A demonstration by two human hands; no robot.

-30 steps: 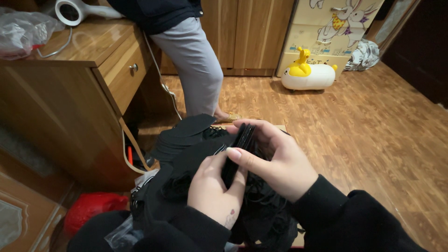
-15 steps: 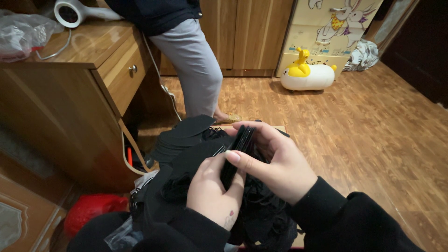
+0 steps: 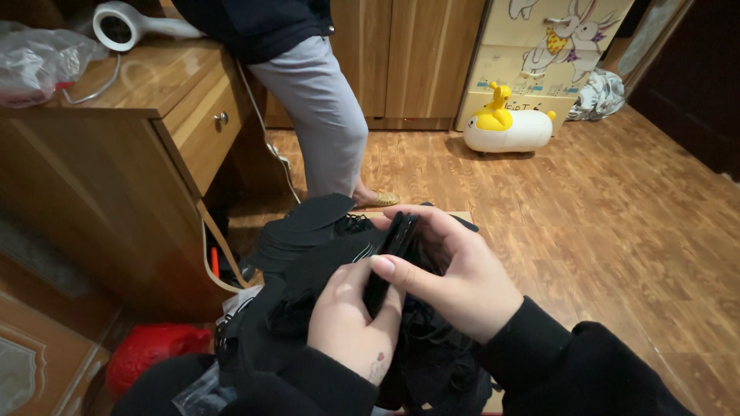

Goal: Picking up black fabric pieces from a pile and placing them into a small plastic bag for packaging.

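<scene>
The black strap (image 3: 391, 254) is held between both hands, in front of the person's body and above the pile of black fabric (image 3: 308, 270). It is narrow, flat and looks stiff, maybe folded on itself; I cannot tell its exact kind. Its long axis runs from the lower left up to the upper right, tilted away from the person.

The right hand (image 3: 451, 273) is closed around the upper part of the strap, the thumb pressing on its near face and the fingers curled behind it. The left hand (image 3: 351, 323) is just below the strap, its fingers bent narrow against the lower end; it touches the strap, but how firmly it grips I cannot tell. The right hand is the nearer one to the strap's middle.

The fabric under the strap is soft, matte and wrinkled, with some lace-like edges.

Left of the strap stands a wooden desk (image 3: 116, 169) with a smooth, shiny top and a drawer; a white hair dryer (image 3: 127, 23) and a crumpled plastic bag (image 3: 38, 65) lie on it. Beyond the strap another person stands by the desk, one leg in grey trousers (image 3: 320, 115) visible. Further right of the strap, on the wooden floor (image 3: 617, 231), is a white and yellow toy duck (image 3: 509, 123). A red bag (image 3: 150, 350) lies lower left of the strap.
</scene>
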